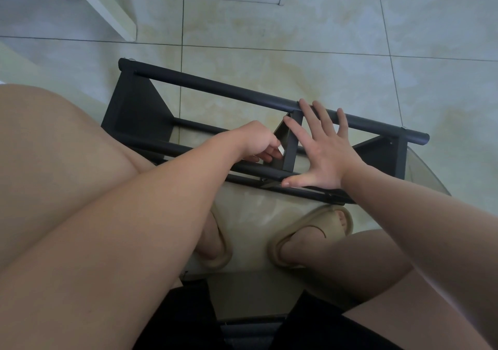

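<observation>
Mid-assembly here: steadying black rack with spread-flat right hand, left hand pinching small pale piece at centre post. Next up, probably tightening, so gotta keep that frame steady.

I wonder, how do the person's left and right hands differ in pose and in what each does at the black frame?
The left hand is curled, while the right hand is spread with straight fingers. The left hand pinches a small pale piece beside the middle upright; the right hand holds nothing. The right hand's fingertips reach the top bar; the left hand sits lower. Both are at the black frame.
</observation>
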Motion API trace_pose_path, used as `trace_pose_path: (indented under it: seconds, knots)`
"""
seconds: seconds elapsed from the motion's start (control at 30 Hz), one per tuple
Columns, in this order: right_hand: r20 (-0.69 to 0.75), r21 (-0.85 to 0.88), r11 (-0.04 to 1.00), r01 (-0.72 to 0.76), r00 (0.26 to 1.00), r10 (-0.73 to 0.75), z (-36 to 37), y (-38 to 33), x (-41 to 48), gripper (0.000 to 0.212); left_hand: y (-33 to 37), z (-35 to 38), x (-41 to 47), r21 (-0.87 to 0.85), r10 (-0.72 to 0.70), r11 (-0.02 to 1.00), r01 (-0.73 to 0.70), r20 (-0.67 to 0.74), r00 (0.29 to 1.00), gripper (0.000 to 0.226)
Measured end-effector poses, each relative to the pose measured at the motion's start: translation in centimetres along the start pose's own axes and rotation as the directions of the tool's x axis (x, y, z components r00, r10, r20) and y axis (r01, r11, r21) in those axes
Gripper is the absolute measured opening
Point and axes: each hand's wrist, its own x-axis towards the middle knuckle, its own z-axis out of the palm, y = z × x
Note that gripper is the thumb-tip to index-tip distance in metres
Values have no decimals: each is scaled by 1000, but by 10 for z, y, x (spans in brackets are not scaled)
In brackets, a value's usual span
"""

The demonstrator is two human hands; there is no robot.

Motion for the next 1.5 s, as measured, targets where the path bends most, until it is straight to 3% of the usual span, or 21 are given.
trace_pose_path:
  seconds: [0.93,1.1,1.5]
  knots:
    - [13,-8,1000,-6,1000,6,-2,-1,-1,132,0,-1,-9,256,72,964,-76,23,997,20]
    - [11,-9,1000,-5,1000,5,-2,-1,-1,132,-3,-4,-8,337,102,935,-112,48,994,30]
    - [11,-11,1000,-1,1000,1,-1,0,0,131,-1,-7,-14,548,108,826,-129,70,992,21]
